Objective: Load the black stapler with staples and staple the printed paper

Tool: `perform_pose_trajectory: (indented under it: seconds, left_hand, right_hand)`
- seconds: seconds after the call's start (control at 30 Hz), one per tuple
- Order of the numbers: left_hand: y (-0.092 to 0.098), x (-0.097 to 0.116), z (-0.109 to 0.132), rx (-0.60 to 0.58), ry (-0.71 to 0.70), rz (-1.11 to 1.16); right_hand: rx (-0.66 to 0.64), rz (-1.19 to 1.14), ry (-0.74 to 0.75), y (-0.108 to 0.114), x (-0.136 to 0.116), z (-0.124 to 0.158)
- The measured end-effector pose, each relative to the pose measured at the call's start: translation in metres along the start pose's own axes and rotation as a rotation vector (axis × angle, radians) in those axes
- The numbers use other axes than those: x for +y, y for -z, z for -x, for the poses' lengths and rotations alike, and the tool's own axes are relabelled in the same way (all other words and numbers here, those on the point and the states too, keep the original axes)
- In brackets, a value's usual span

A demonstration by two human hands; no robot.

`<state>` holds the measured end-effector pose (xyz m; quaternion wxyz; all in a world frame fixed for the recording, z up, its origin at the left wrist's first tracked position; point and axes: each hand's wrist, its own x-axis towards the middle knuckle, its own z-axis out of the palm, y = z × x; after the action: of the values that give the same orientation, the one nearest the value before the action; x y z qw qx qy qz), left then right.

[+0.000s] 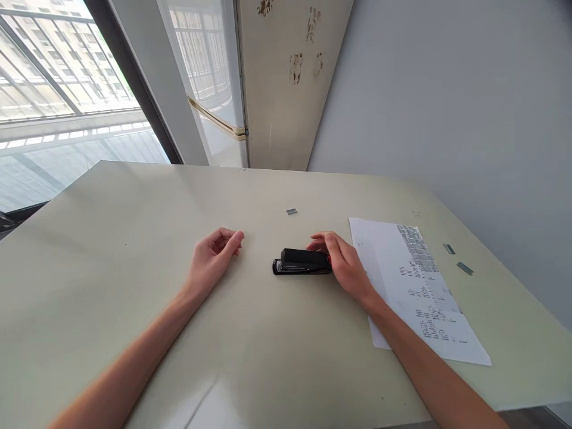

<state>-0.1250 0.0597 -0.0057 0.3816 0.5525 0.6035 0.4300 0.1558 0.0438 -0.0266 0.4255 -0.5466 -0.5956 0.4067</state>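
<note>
A black stapler [306,261] lies on the table, its front end pointing left. My right hand [342,262] is closed around its rear end, where a bit of red shows by the fingers. Some of those fingers are hidden behind the stapler. To the left, and apart from it, my left hand [217,253] rests on the table with curled fingers and the thumb against them; nothing shows in it. Beyond the stapler lies a short grey strip of staples [291,211].
A printed sheet of paper [393,286] lies under my right forearm. Two more grey staple strips [449,249] lie to its right. The pale table [134,208] reaches toward a refrigerator [277,119], a wall [438,107] and a window [58,77].
</note>
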Motion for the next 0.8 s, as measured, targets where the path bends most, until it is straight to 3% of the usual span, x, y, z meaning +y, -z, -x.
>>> perform_pose_trajectory:
  seconds: [0.1,0.53,0.67,0.8]
  left_hand:
    - [0.0,0.001,-0.001,0.001,0.013,0.018]
    - [0.006,-0.009,-0.01,0.103,0.054,0.128]
    - [0.002,-0.008,-0.008,0.025,0.027,0.038]
    - [-0.003,-0.013,-0.004,-0.104,-0.026,-0.066]
  right_hand:
    - [0.077,-0.039,-0.044,-0.003,0.009,-0.001]
    - [0.071,-0.006,-0.057,-0.007,0.013,0.0]
    - [0.027,0.049,-0.021,-0.006,0.01,0.003]
    - [-0.12,0.226,0.136,-0.006,0.007,0.008]
